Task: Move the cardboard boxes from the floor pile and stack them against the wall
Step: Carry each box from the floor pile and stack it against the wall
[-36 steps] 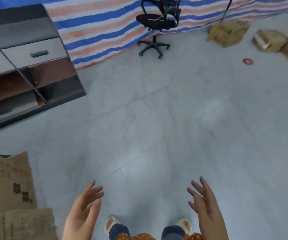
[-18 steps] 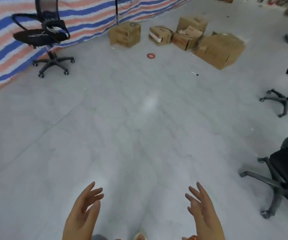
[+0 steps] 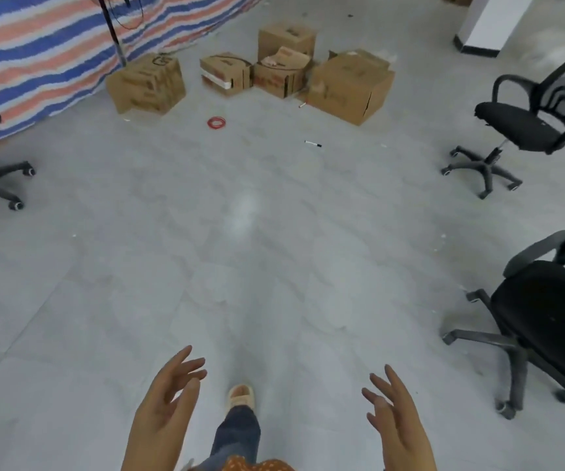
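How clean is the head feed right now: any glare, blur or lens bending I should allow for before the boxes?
Head view: soft, even light with faint shadows; a pale glare patch on the floor midway to the cardboard boxes; box print too soft to read; the wide lens bows the edges, tilting the office chairs; left hand and right hand slightly soft, both empty.

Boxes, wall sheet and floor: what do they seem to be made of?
Boxes: brown corrugated cardboard, matt, with creased, dented sides and printed marks. Wall sheet: looks like woven plastic tarpaulin, striped blue, orange and white, hanging in folds. Floor: probably large grey tiles, smooth with a soft sheen; thin joint lines and a light reflection show.
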Demonstrator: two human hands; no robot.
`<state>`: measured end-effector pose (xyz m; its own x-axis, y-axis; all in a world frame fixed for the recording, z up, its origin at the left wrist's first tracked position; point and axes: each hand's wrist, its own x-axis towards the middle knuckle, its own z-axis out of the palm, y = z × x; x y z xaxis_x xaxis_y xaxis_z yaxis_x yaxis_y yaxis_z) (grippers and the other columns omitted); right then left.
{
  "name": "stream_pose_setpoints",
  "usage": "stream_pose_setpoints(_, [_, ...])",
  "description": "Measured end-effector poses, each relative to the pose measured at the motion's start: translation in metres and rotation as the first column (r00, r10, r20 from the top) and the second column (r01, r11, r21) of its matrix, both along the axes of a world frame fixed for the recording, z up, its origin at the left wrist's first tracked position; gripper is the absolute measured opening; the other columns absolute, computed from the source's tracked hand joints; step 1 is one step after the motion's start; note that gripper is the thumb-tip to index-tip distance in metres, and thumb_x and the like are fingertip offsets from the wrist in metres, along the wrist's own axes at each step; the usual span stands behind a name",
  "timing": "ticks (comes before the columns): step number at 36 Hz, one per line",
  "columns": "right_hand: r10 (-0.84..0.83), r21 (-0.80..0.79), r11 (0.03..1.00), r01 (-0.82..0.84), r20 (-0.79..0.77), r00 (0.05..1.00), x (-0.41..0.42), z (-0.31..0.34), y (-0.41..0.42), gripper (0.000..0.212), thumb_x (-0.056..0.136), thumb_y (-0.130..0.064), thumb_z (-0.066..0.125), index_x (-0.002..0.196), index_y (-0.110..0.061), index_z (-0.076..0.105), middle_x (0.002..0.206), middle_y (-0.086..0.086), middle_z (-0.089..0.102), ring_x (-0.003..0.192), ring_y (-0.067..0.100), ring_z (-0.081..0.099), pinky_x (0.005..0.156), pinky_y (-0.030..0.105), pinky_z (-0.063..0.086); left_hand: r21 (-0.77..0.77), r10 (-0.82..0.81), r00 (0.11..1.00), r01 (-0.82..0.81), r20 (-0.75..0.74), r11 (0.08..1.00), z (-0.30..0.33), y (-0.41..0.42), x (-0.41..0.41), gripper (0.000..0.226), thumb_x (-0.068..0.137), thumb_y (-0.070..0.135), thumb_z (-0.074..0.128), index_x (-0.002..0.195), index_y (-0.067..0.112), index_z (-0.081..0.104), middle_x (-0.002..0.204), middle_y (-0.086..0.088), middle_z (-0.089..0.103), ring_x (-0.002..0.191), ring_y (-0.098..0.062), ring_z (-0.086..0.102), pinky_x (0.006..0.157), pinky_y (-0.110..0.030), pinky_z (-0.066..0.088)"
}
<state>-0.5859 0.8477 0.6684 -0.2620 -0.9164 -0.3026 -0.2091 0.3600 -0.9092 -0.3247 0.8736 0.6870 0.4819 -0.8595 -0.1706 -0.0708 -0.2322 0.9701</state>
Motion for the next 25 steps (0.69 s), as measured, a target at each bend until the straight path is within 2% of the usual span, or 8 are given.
stream_pose_setpoints(5, [-0.053,-0.023,0.998,0.054,0.063,0.997,0.023,0.008,-0.089,0.041,0.095,-0.006,0.046,0.114,-0.042,0.048,0.112,-0.017,0.064,0.094,-0.008,0.064,0.097,0.053,0.046,-0.044,-0.077,0.997,0.077,0.017,0.996,0.016,-0.105,0.019,0.043,0.090,-0.011,0.049,0.113,0.024,0.062,0.103,0.013,0.070,0.092,-0.004,0.067,0.080,-0.012,0.051])
stream_pose_setpoints(7, [-0.058,-0.038,0.997,0.061,0.087,0.995,0.031,0.012,-0.115,0.031,0.089,-0.037,0.060,0.117,-0.042,0.048,0.109,-0.023,0.067,0.095,-0.006,0.064,0.094,0.046,0.048,-0.025,-0.113,0.994,0.113,0.007,0.993,0.014,-0.139,0.020,0.043,0.090,-0.010,0.050,0.112,0.025,0.062,0.102,0.014,0.070,0.091,-0.003,0.067,0.077,-0.008,0.050])
stream_pose_setpoints(9, [-0.078,-0.041,0.996,0.081,0.077,0.994,0.030,0.016,-0.136,0.046,0.077,-0.061,0.061,0.117,-0.042,0.048,0.109,-0.032,0.063,0.096,-0.006,0.064,0.091,0.041,0.049,0.002,-0.157,0.988,0.157,-0.001,0.988,0.011,-0.168,0.017,0.043,0.090,-0.009,0.052,0.111,0.027,0.062,0.101,0.015,0.070,0.091,-0.002,0.067,0.076,-0.007,0.049])
stream_pose_setpoints(11, [-0.105,-0.019,0.994,0.107,0.083,0.991,0.025,0.016,-0.158,0.028,0.092,-0.027,0.056,0.115,-0.042,0.048,0.107,-0.024,0.067,0.095,-0.009,0.063,0.095,0.045,0.048,0.017,-0.207,0.978,0.207,0.011,0.978,0.010,-0.197,0.011,0.046,0.089,-0.011,0.052,0.110,0.027,0.065,0.101,0.015,0.070,0.090,-0.002,0.067,0.076,-0.007,0.048])
stream_pose_setpoints(13, [-0.140,0.021,0.990,0.139,0.065,0.988,0.014,0.013,-0.181,0.040,0.094,-0.005,0.048,0.113,-0.041,0.049,0.113,-0.017,0.064,0.094,-0.010,0.063,0.098,0.049,0.045,0.031,-0.245,0.969,0.245,0.022,0.969,0.008,-0.228,0.005,0.050,0.088,-0.012,0.052,0.106,0.031,0.069,0.104,0.013,0.070,0.089,-0.002,0.067,0.076,-0.007,0.048])
stream_pose_setpoints(19, [-0.161,0.043,0.987,0.158,0.072,0.984,-0.027,0.011,-0.273,0.028,0.089,-0.031,0.053,0.114,-0.042,0.047,0.117,-0.016,0.059,0.092,-0.012,0.062,0.100,0.049,0.045,0.039,-0.253,0.967,0.252,0.024,0.967,-0.006,-0.329,-0.033,0.044,0.089,-0.012,0.052,0.110,0.025,0.062,0.100,0.014,0.070,0.089,-0.004,0.067,0.075,-0.006,0.049])
stream_pose_setpoints(21, [-0.159,0.009,0.987,0.159,0.011,0.987,-0.050,0.011,-0.313,0.047,0.073,-0.064,0.058,0.114,-0.045,0.046,0.118,-0.018,0.059,0.096,-0.011,0.061,0.097,0.044,0.048,0.022,-0.235,0.972,0.235,0.014,0.972,-0.009,-0.364,-0.055,0.043,0.089,-0.011,0.051,0.110,0.025,0.062,0.100,0.014,0.070,0.089,-0.004,0.067,0.074,-0.005,0.048])
stream_pose_setpoints(25, [-0.147,-0.071,0.987,0.146,-0.014,0.989,-0.106,0.021,-0.389,0.030,0.081,-0.058,0.051,0.111,-0.060,0.052,0.110,-0.025,0.066,0.099,-0.005,0.063,0.095,0.042,0.048,0.001,-0.235,0.972,0.235,-0.001,0.972,-0.006,-0.434,-0.111,0.045,0.091,-0.007,0.052,0.109,0.032,0.065,0.101,0.016,0.070,0.090,-0.002,0.067,0.076,-0.009,0.050])
